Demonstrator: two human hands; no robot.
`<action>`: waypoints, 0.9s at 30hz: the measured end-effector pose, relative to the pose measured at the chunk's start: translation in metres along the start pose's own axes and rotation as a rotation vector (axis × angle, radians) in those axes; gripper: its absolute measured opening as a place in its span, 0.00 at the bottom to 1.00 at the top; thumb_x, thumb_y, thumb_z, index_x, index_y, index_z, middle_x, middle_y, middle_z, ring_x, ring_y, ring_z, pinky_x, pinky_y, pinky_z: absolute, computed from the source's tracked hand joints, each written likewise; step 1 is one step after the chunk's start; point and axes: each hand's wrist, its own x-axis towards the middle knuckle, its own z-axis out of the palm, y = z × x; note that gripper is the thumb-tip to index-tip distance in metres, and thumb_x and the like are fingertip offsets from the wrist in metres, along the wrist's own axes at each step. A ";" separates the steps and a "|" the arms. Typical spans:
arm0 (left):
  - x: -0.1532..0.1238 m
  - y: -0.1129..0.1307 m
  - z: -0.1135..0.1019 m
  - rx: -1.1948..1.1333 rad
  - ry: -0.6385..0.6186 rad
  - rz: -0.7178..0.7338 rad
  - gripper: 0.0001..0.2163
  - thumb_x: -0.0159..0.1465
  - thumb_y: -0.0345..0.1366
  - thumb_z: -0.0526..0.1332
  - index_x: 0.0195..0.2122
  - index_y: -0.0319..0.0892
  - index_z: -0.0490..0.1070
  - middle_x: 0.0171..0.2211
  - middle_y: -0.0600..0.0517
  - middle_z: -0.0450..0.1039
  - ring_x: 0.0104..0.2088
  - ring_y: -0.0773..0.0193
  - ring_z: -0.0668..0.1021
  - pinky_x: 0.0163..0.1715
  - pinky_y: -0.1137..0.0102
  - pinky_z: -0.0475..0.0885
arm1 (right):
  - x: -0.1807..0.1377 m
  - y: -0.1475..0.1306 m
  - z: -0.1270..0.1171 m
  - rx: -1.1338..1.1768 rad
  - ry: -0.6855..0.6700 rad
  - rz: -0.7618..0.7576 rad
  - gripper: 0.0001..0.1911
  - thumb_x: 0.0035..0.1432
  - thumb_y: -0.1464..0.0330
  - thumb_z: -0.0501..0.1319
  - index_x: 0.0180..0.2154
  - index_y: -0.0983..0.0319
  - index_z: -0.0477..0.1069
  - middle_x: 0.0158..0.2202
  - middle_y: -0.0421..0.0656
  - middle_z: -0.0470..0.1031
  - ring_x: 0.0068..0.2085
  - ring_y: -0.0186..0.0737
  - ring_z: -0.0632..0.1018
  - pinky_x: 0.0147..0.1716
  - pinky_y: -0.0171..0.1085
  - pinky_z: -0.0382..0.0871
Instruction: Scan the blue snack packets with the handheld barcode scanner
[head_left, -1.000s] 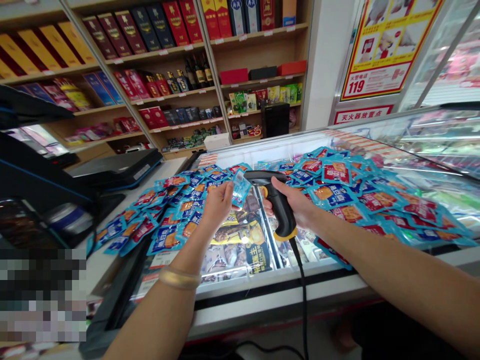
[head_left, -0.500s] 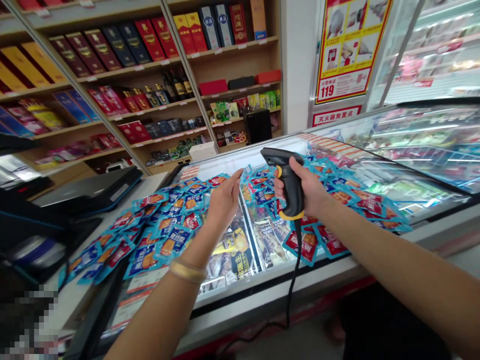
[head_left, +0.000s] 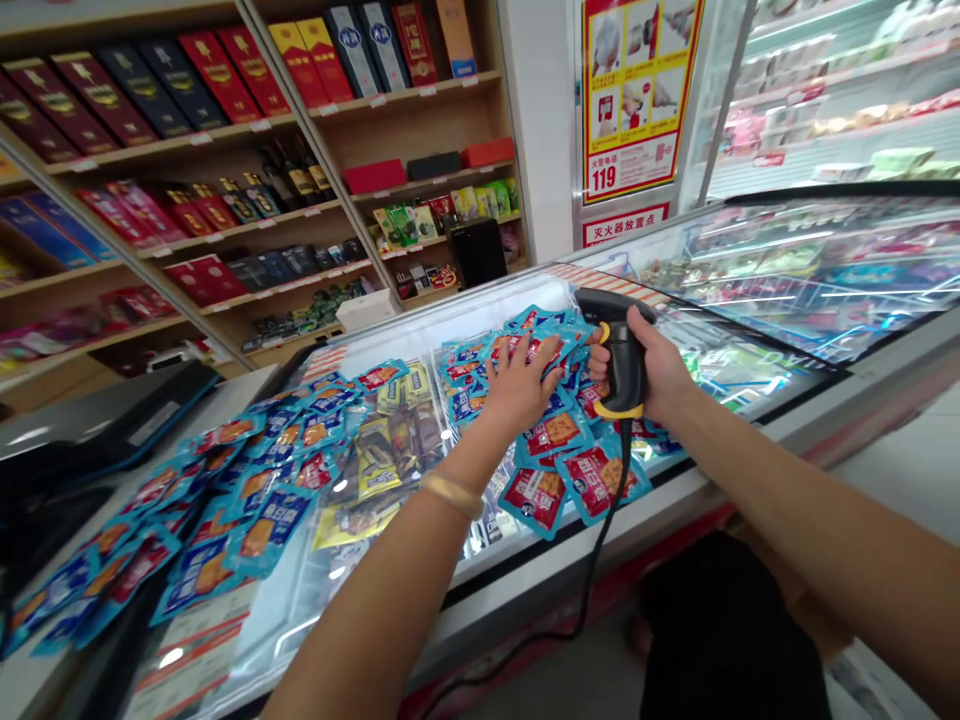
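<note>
My left hand [head_left: 517, 385] lies palm down with fingers spread on a heap of snack packets [head_left: 534, 497], small blue-edged pouches with red or dark blue middles. A gold bangle circles that wrist. In my right hand [head_left: 666, 368] is a black and yellow barcode scanner [head_left: 625, 368], gripped by its handle beside the heap's right side. Its head points left, and the cord [head_left: 600, 540] hangs from the handle over the counter's front edge. A second group of packets [head_left: 270, 525] spreads across the left of the glass top and onto the ledge.
Beneath the freezer's glass lie yellow packages [head_left: 377, 460]. A dark flat device [head_left: 112, 410] stands at the left. Shelves with boxes and bottles [head_left: 300, 180] line the back, near a fire-safety poster [head_left: 637, 100]. A curved glass lid [head_left: 825, 250] is at the right.
My left hand has moved right from the heap's left edge onto its top, fingers now spread. The right heap reaches less far right. The scanner stays in my right hand; the view has turned right.
</note>
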 end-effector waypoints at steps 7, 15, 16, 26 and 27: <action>0.009 0.003 -0.004 -0.023 0.039 -0.016 0.25 0.69 0.49 0.46 0.67 0.56 0.50 0.69 0.46 0.46 0.67 0.37 0.50 0.59 0.37 0.52 | 0.007 0.002 0.001 0.004 -0.021 -0.022 0.22 0.57 0.48 0.58 0.31 0.61 0.66 0.21 0.38 0.64 0.21 0.32 0.66 0.22 0.33 0.63; -0.032 -0.056 -0.031 -0.015 0.236 -0.110 0.26 0.68 0.45 0.50 0.66 0.45 0.52 0.66 0.37 0.53 0.65 0.44 0.58 0.60 0.45 0.56 | 0.009 0.011 0.033 -0.042 -0.084 -0.035 0.22 0.55 0.47 0.59 0.31 0.60 0.66 0.21 0.38 0.65 0.21 0.33 0.68 0.21 0.33 0.65; -0.041 -0.072 -0.036 0.000 0.268 -0.134 0.26 0.68 0.44 0.51 0.66 0.44 0.53 0.65 0.36 0.55 0.64 0.45 0.60 0.60 0.46 0.57 | 0.009 0.015 0.042 -0.035 -0.105 -0.018 0.22 0.56 0.47 0.59 0.30 0.60 0.66 0.21 0.38 0.65 0.21 0.33 0.68 0.21 0.33 0.64; -0.135 -0.186 -0.079 0.209 0.267 -0.719 0.28 0.62 0.43 0.57 0.62 0.38 0.60 0.59 0.35 0.63 0.58 0.44 0.68 0.55 0.53 0.66 | 0.028 0.102 0.142 -0.006 -0.359 0.263 0.22 0.58 0.48 0.57 0.28 0.61 0.65 0.20 0.39 0.66 0.21 0.33 0.67 0.21 0.32 0.63; -0.140 -0.188 -0.080 0.223 0.233 -0.742 0.28 0.62 0.44 0.57 0.62 0.38 0.61 0.59 0.35 0.63 0.58 0.44 0.69 0.54 0.53 0.66 | 0.029 0.110 0.146 0.003 -0.379 0.297 0.22 0.58 0.49 0.57 0.28 0.61 0.65 0.20 0.39 0.66 0.21 0.33 0.67 0.21 0.32 0.62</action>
